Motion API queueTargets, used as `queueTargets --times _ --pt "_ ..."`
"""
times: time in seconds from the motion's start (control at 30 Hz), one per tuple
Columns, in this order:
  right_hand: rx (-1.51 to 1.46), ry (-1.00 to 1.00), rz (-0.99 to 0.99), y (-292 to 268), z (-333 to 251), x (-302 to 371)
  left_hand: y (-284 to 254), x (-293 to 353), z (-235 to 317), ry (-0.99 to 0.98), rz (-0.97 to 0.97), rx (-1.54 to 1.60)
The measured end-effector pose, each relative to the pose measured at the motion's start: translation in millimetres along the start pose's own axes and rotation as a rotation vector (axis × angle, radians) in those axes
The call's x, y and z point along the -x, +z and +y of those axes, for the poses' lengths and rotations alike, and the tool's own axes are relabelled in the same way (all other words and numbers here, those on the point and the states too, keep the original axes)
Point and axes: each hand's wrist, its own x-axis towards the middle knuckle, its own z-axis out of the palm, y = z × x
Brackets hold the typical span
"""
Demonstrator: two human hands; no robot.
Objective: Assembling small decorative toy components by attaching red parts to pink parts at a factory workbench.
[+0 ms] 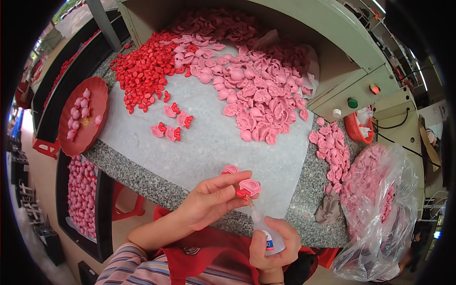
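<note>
My left hand (204, 203) pinches a small pink moulded shell piece (250, 185) with a red part (242, 193) at its lower side. Closed around a translucent squeeze bottle (263, 227) is my right hand (281, 243); the bottle's thin nozzle points up and meets the red part or comes very close to it. Another pink piece (230, 169) shows just beyond my left fingers; whether they touch it I cannot tell. Several pink pieces with red parts attached (172, 132) lie on the white sheet (204, 142), ahead and to the left.
Heaps of red parts (142, 66) and pink shell pieces (266, 90) cover the sheet's far side. A red scalloped plate (69, 142) holds pink pieces at left, above a black bin (102, 228). At right stand a plastic bag (399, 190), a red basket (352, 127) and a control panel (363, 92).
</note>
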Motion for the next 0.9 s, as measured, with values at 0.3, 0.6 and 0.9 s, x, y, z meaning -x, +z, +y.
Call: queueTargets --times 0.3,0.6,0.9 --pt "0.019 0.012 -0.004 1.8 -1.2 -1.8 -1.7 0.5 -2.4 0.031 0.003 -0.048" --pt "0.010 -0.008 -0.010 1.9 0.1 -4.8 0.5 1.1 -1.4 -0.019 0.002 -0.046" --pt "0.032 -0.034 -0.021 1.2 1.6 -5.2 2.5 1.3 -0.5 -0.038 0.036 -0.045"
